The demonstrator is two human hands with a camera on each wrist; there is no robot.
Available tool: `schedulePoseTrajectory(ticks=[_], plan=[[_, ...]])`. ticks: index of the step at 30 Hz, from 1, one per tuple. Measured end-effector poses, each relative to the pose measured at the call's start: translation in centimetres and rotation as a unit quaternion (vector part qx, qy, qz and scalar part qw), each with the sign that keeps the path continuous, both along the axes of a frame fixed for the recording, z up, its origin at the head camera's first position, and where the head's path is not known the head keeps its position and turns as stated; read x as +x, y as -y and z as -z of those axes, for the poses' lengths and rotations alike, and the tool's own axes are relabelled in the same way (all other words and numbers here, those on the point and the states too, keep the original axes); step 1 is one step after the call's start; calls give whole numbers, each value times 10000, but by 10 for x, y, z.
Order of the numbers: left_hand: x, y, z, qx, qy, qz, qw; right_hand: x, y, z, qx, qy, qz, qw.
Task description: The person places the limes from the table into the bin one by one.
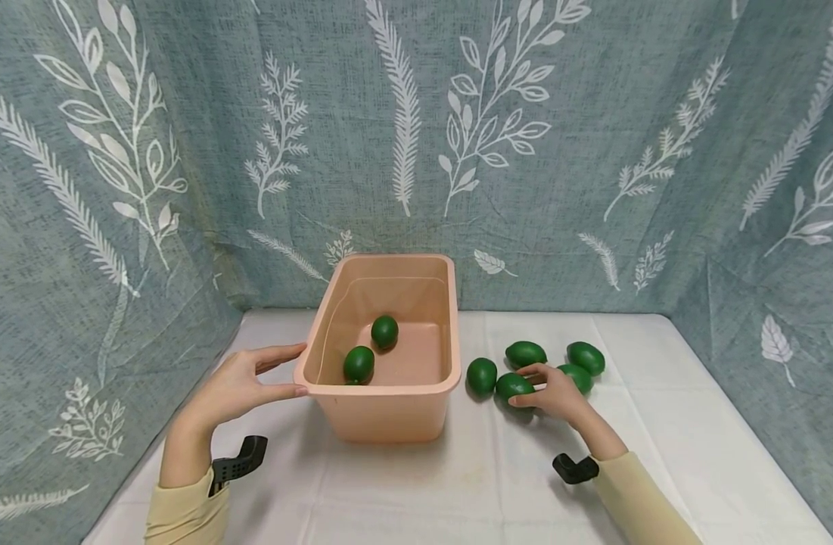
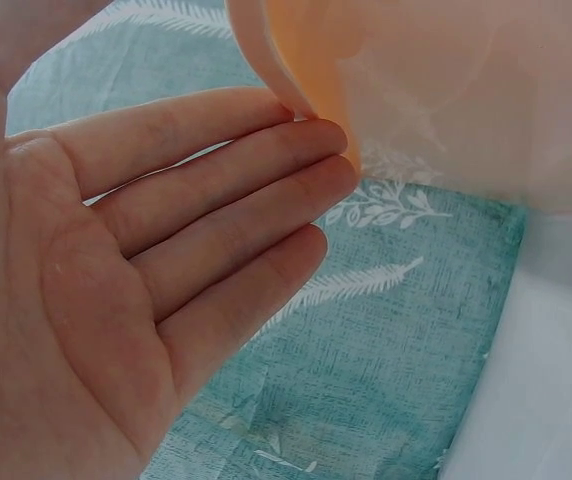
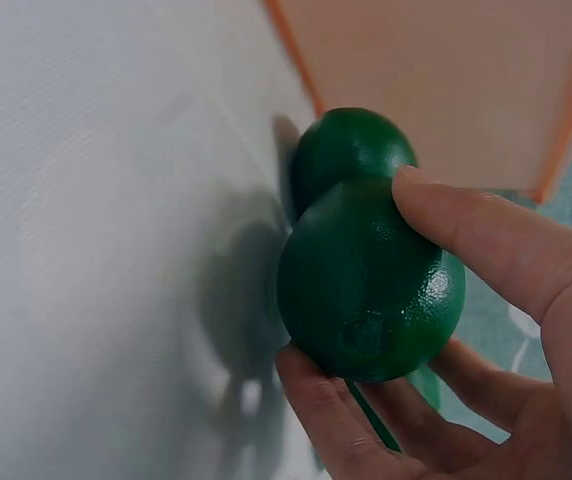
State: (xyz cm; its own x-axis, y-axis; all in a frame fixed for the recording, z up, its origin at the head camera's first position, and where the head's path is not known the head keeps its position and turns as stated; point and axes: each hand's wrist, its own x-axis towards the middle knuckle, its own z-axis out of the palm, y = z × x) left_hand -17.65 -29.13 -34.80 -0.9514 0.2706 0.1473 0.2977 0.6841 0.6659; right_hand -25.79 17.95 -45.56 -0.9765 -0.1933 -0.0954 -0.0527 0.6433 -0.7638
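Observation:
A pink plastic bin [image 1: 382, 415] stands on the table. Two green limes [image 1: 385, 332] show inside it, with a sliver of green below the nearer one, mostly hidden by the rim. My left hand [image 1: 242, 382] touches the rim at the bin's left front corner; in the left wrist view its fingers [image 2: 236, 205] are straight against the edge. To the right of the bin, my right hand [image 1: 551, 392] holds a lime [image 3: 366, 285] between thumb and fingers. Another lime [image 3: 351, 150] sits just beyond it, beside the bin.
More limes lie around the right hand: one behind [image 1: 526, 353], one partly hidden by the hand [image 1: 577, 378] and one at the far right [image 1: 586, 358]. A white cloth [image 1: 402, 499] covers the table. Teal leaf-patterned fabric [image 1: 579, 151] hangs behind and along both sides.

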Motion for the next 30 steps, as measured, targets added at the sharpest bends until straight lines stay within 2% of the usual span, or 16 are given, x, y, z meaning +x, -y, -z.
schedulePoseTrajectory(ticks=[17, 23, 30], plan=[[0, 0, 0, 33, 9, 11, 10000, -1, -2, -34, -101, -103, -127, 9998], [0, 0, 0, 21, -27, 2, 10000, -4, 1, -51, 99, -185, -211, 9996], [-1, 0, 1, 29, -21, -20, 10000, -8, 6, -71, 84, -200, -206, 9996]])
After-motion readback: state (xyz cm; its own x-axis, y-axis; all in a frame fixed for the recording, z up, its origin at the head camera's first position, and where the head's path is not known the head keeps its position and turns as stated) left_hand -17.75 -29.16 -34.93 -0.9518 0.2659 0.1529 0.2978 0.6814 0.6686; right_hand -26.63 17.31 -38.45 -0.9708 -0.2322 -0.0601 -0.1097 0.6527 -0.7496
